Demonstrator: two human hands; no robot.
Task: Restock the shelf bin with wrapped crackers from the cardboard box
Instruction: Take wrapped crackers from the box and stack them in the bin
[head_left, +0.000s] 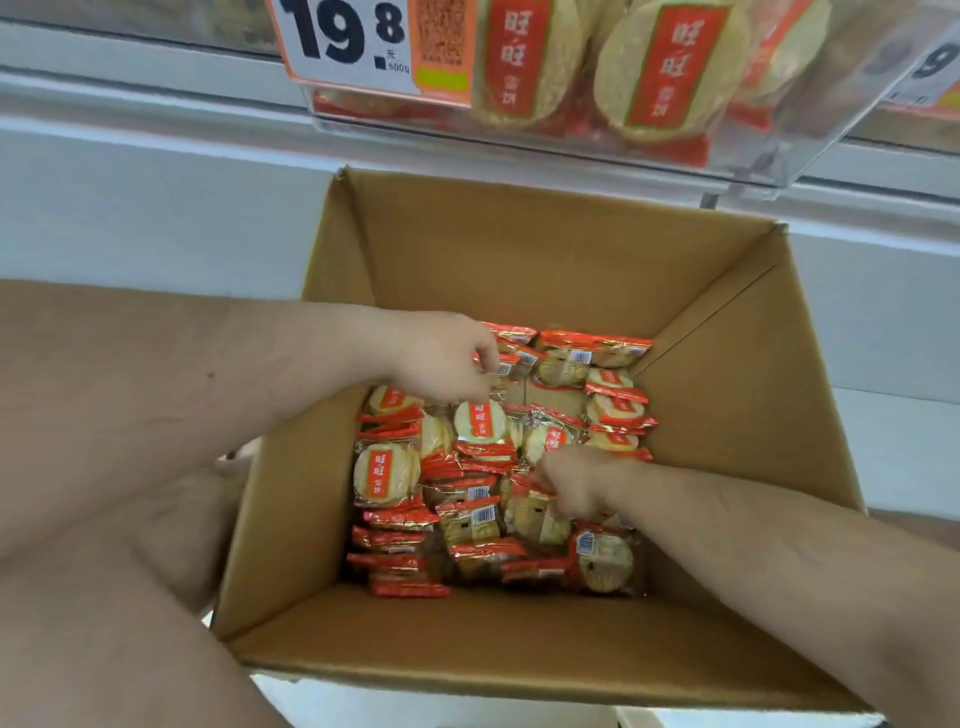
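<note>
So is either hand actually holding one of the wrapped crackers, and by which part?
Cannot tell: the left hand and right hand are both curled among the red-and-gold wrapped crackers inside the brown cardboard box, fingertips hidden.

The cardboard box (519, 249) is open on top, its tall walls bare above the wrapped crackers (493, 467) heaped on its floor, leaving free room there. Just beyond its far wall, the clear shelf bin (769, 166) and price tag (348, 47) overhang.

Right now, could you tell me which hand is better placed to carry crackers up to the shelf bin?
Probably the left hand: it sits toward the far side of the cardboard box, closer to the shelf bin. The right hand is lower, among the wrapped crackers.
</note>
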